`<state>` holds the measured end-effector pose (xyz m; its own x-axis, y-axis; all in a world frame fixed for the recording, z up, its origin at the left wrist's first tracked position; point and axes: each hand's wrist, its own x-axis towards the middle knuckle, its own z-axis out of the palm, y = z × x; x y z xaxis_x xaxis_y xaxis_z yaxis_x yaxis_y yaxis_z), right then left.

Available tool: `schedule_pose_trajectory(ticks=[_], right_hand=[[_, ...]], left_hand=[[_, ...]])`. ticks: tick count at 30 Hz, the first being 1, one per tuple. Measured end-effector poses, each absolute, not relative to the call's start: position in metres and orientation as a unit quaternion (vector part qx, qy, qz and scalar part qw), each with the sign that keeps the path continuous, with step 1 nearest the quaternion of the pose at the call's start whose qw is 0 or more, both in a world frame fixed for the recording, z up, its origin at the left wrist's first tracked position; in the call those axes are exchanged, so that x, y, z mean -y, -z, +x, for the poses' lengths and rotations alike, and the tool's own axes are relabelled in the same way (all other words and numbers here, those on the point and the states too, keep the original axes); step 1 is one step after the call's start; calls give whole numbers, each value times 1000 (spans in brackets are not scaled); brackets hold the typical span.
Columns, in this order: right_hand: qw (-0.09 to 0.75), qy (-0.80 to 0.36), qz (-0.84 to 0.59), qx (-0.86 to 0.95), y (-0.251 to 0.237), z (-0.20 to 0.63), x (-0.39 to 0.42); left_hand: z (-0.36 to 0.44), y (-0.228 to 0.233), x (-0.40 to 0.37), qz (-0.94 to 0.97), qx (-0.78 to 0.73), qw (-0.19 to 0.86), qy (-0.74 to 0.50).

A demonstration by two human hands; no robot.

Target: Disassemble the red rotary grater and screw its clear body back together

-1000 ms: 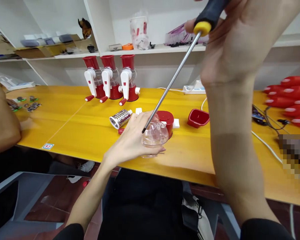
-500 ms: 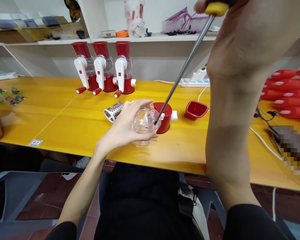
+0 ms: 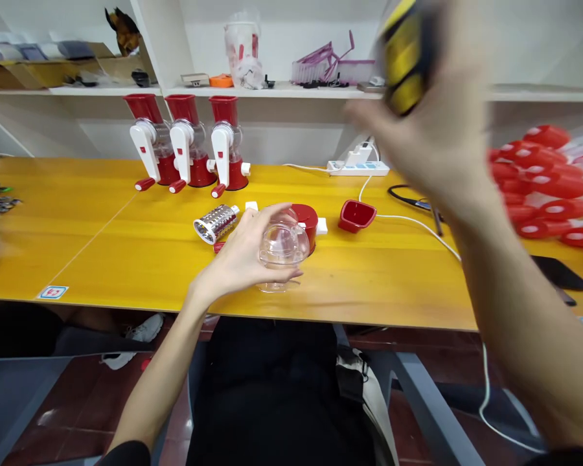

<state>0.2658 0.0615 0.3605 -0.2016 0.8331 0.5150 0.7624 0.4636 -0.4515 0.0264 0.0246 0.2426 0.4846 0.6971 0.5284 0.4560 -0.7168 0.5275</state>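
Observation:
My left hand (image 3: 245, 249) is closed around a clear plastic grater housing (image 3: 284, 243), held just above the table. My right hand (image 3: 432, 129), smeared by motion, is raised high on the right and grips a screwdriver (image 3: 403, 61) by its black and yellow handle. A bit of metal shaft shows below that hand, well apart from the housing. Behind the housing stands a red base (image 3: 306, 217) with a white knob, partly hidden. Left of it lies a metal grating drum (image 3: 216, 223) on its side. A red square hopper (image 3: 357, 215) sits to the right.
Three assembled red and white rotary graters (image 3: 228, 145) stand at the back left. A white power strip (image 3: 358, 167) with cables lies behind the hopper. Red parts (image 3: 548, 181) are heaped at the right, beside a dark flat object (image 3: 561, 272). A shelf (image 3: 291, 92) runs above.
My right hand has lifted the screwdriver away; its tip was at the housing before. My left hand keeps its hold on the housing. The view has shifted somewhat.

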Motion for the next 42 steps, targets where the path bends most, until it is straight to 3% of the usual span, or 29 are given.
schedule_pose_trajectory(ticks=[4, 8, 17, 25, 33, 37, 40, 42], right_hand=[[210, -67, -564, 795, -298, 266, -84], [130, -78, -561, 814, -268, 262, -104], [31, -88, -502, 860, -261, 259, -98], [39, -84, -514, 853, -252, 249, -129], [136, -136, -517, 834, -259, 250, -158], [306, -157, -521, 781, -294, 262, -146], [490, -169, -508, 688, -344, 261, -124], [563, -189, -478, 647, -378, 253, -102]], left_hand=[[33, -240, -25, 844, -340, 137, -392], [34, -240, -26, 848, -328, 148, -389], [34, -242, -26, 850, -322, 159, -385], [36, -244, -23, 845, -321, 173, -390], [38, -242, -23, 844, -326, 157, -396], [42, -236, -27, 842, -316, 150, -411], [43, -231, -31, 831, -320, 148, -429], [42, -230, -34, 827, -323, 145, -436]])
